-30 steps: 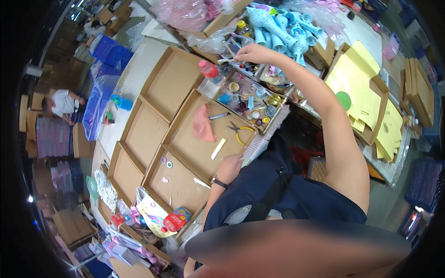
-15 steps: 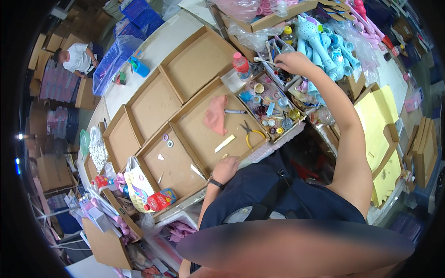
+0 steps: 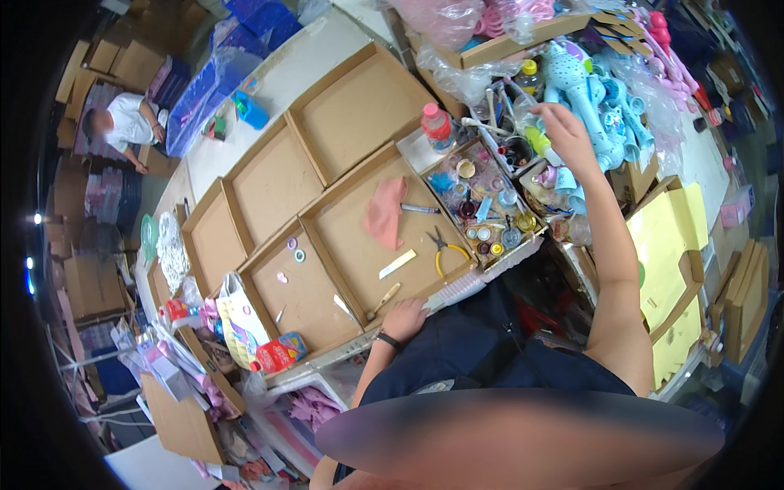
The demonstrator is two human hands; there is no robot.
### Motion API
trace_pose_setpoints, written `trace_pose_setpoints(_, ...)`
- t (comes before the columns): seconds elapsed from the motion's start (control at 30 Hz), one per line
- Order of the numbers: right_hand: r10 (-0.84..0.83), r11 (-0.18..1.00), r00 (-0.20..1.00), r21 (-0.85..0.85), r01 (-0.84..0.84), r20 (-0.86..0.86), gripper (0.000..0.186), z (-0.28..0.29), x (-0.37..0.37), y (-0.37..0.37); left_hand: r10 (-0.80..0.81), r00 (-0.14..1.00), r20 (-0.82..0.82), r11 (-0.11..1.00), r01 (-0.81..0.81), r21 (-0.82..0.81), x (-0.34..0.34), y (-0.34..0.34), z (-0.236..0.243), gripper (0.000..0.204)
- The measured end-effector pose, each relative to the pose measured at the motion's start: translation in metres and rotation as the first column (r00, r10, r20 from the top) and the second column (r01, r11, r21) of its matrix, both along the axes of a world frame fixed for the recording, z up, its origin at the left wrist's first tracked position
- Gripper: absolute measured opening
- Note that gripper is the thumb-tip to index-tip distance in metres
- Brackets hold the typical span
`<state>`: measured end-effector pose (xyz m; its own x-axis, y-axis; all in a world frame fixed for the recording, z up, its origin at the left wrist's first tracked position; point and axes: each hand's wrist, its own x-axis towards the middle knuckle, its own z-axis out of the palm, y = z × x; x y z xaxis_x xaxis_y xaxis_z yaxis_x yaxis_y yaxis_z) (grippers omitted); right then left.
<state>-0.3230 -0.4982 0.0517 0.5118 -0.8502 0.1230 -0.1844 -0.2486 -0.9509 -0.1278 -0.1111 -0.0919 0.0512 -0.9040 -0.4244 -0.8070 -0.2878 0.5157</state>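
My left hand [image 3: 405, 319] lies on the near rim of the cardboard tray [image 3: 329, 214], fingers stretched out and nothing visible in them. Just beyond it lies a small wooden-handled tool [image 3: 385, 300]. My right hand [image 3: 569, 139] reaches over the box of tools [image 3: 514, 149] and the light-blue plastic parts [image 3: 581, 86], fingers loosely apart, nothing seen between them. Inside the tray are a coral cloth [image 3: 385, 214], a marker pen [image 3: 420, 209], a pale strip [image 3: 397, 264] and yellow-handled pliers [image 3: 447, 251]. Small paint pots [image 3: 483, 234] fill the box between my hands.
A pink-capped bottle [image 3: 437, 128] stands behind the paint pots. Yellow sheets [image 3: 665, 245] are stacked at the right. A red bottle [image 3: 279, 352] lies at the tray's near left corner. Far left, a person in a white shirt [image 3: 131, 120] is beside a blue bin [image 3: 202, 102].
My right hand has moved right and slightly down, off the tools toward the light-blue parts. My left hand has shifted slightly, uncovering the wooden-handled tool. The person at far left leans differently.
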Motion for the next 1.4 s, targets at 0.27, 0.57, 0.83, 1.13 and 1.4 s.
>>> trace_pose_setpoints(0.27,-0.151,0.289,0.853,0.847,-0.445,0.5,0.021,-0.033,0.014,0.101,0.11,0.994,0.024,0.988,-0.107,-0.115,-0.015,0.026,-0.007,0.027)
trace_pose_setpoints(0.57,0.238,-0.203,0.931,0.952,-0.23,0.276,0.016,-0.149,0.083,0.301,0.331,0.94,0.086,0.939,-0.319,-0.13,-0.036,0.092,-0.016,0.027)
trace_pose_setpoints(0.83,0.504,-0.281,0.732,0.888,-0.364,0.459,0.024,-0.131,0.1,0.374,0.622,0.761,0.186,0.78,-0.578,-0.241,-0.075,0.243,-0.024,0.025)
trace_pose_setpoints(1.13,0.729,-0.309,0.512,0.886,-0.345,0.453,0.034,-0.129,0.098,0.548,0.921,0.388,0.033,0.387,-0.901,-0.195,-0.17,0.438,-0.019,0.025)
trace_pose_setpoints(1.4,0.923,-0.382,-0.001,0.92,-0.08,0.384,0.048,-0.091,0.125,0.587,0.116,0.794,-0.597,-0.644,-0.397,-0.654,-0.297,0.554,0.156,0.01)
